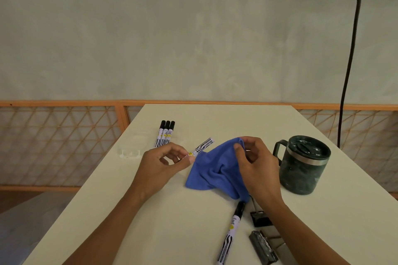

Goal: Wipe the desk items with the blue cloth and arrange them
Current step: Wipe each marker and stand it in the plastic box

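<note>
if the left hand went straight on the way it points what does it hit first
Most likely the blue cloth, gripped by the right hand: the left hand, pinching a marker, points rightward at its near fold. Depth is unclear.

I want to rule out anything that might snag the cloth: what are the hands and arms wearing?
Nothing that shows. The left hand and right hand are bare: no gloves, rings or tape. Neither wrist has a watch or band. The left forearm and right forearm are uncovered down to the picture's bottom edge, so no sleeve is in view.
</note>
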